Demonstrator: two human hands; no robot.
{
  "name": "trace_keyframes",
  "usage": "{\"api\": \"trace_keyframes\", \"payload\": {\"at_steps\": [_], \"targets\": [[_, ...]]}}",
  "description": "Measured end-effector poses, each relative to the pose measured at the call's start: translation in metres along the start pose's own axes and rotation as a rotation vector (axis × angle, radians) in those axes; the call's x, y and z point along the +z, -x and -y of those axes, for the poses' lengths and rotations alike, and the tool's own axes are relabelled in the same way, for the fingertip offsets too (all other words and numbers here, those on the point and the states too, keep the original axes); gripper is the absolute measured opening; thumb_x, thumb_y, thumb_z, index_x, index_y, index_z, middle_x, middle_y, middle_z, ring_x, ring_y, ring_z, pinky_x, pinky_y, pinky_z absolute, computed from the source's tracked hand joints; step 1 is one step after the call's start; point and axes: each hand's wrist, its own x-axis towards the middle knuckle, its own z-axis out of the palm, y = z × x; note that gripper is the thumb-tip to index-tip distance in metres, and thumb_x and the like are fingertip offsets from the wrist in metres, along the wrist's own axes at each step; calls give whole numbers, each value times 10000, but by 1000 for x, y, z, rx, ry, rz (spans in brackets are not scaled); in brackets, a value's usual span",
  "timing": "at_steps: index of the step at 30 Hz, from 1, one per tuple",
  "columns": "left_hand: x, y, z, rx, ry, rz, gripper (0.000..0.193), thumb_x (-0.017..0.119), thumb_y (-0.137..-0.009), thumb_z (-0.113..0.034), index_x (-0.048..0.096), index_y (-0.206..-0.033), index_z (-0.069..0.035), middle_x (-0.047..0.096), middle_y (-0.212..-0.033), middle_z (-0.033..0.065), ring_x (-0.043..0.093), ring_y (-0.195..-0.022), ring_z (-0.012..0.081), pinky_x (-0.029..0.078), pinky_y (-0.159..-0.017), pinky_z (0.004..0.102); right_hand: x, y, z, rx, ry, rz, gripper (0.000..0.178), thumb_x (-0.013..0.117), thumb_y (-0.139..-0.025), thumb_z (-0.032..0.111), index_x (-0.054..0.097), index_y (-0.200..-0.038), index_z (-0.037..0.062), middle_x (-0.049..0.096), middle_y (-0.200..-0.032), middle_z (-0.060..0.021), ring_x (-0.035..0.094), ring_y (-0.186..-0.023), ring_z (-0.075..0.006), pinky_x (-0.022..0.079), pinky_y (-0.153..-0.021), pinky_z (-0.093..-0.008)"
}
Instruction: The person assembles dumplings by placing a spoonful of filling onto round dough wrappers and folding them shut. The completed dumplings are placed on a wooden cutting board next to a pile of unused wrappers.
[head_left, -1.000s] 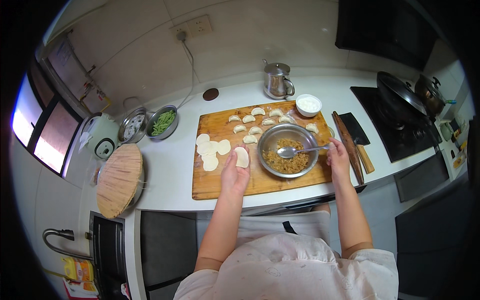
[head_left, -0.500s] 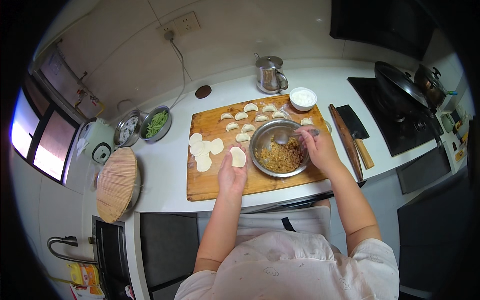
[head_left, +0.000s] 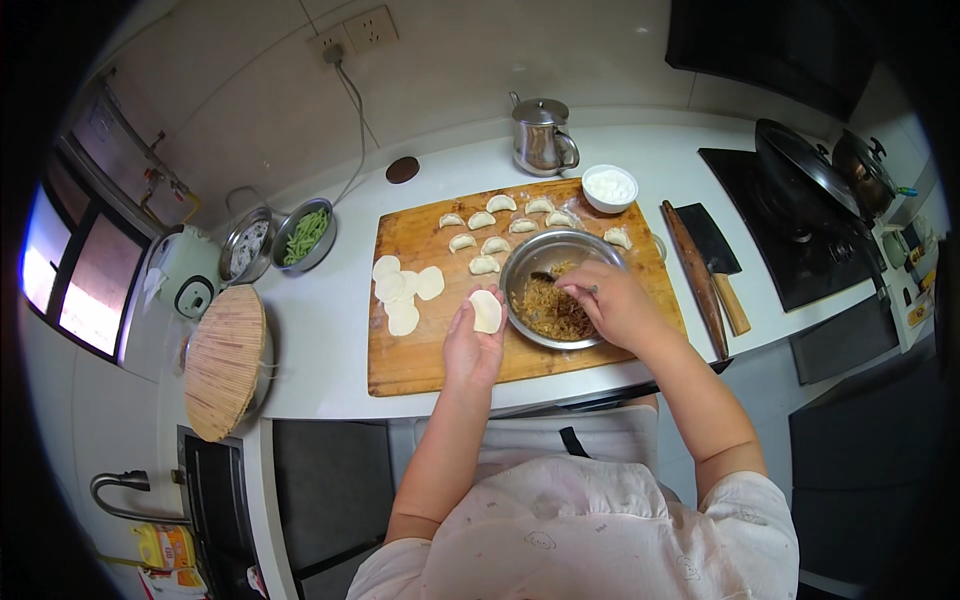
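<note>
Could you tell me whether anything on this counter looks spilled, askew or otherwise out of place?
Nothing stands out. The folded dumplings sit in rows on the cutting board, the spare wrappers lie together, and the filling stays inside the steel bowl.

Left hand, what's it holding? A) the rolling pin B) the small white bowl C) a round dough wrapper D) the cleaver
C: the left hand lies palm up over the cutting board with a round dough wrapper on its fingers; the rolling pin, cleaver and small white bowl lie apart, untouched.
</note>
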Motion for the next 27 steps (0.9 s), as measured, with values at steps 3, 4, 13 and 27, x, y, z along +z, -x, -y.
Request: {"api": "trace_keyframes", "payload": {"at_steps": [3,4,13,27], "targets": [[2,2,0,4,-3,3,350,346,-976,-219,387,-1253,-9,496,-1216,168,521,-1093,259,464,-892,363,3,5,4,-49,-36,29,104,564,-807,68,608,-899,46,595,-851,-116,568,-800,-318,460,-700,-386],[2,2,-1,4,-1,5,350,346,-976,-220,387,-1252,-8,495,-1216,169,520,-1095,259,464,-893,363,3,6,6,-33,-41,42,101,561,-812,73,608,-898,46,595,-851,-116,568,-802,-317,460,-699,-386],[3,4,0,16,-1,5,318,365,-971,-207,408,-1214,-5,508,-1193,171,543,-1058,252,484,-866,350,1,28,27,-11,-44,44,102,559,-831,125,598,-865,36,595,-814,-126,578,-766,-315,466,-668,-388],[6,6,2,19,3,15,324,350,-965,-123,360,-1250,31,463,-1227,196,528,-1071,269,480,-887,355,17,30,17,481,-577,-174,149,527,-894,137,572,-839,6,622,-744,-82,602,-618,-152,489,-567,-280]]}}
